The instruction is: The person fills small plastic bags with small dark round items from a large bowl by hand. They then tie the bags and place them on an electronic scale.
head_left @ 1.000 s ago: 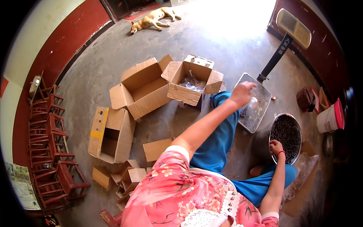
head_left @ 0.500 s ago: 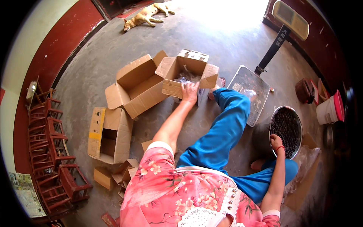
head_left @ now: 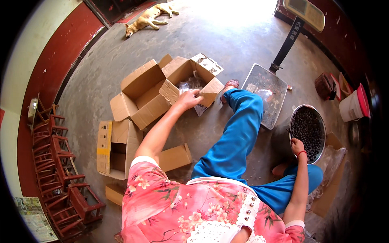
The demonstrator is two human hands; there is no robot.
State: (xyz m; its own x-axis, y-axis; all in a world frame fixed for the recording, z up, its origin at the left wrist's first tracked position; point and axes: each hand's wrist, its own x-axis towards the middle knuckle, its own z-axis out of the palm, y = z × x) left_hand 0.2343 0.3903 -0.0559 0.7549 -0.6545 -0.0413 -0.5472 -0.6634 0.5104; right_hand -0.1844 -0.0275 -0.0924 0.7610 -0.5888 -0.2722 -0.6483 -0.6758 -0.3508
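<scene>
My left hand (head_left: 189,99) is closed at the near edge of an open cardboard box (head_left: 210,94), where two of its flaps meet. Clear plastic bags (head_left: 192,84) lie inside that box. Over on the right, a large metal pot (head_left: 279,139) holds a heap of small, round, dark fruit (head_left: 306,131). My right hand (head_left: 297,146) grips the pot's near-left rim, its fingers curled.
Two more open cardboard boxes (head_left: 148,91) (head_left: 129,139) stand at the left. Between my foot and the pot is a platform scale (head_left: 269,109). Wooden stools (head_left: 81,198) line the left wall. A dog (head_left: 148,19) lies at the back. A white bucket (head_left: 351,106) stands at the right.
The box with the plastic bags has turned clockwise, its near corner swinging left with my left hand. My right hand stays at the pot's rim. The whole view has shifted slightly.
</scene>
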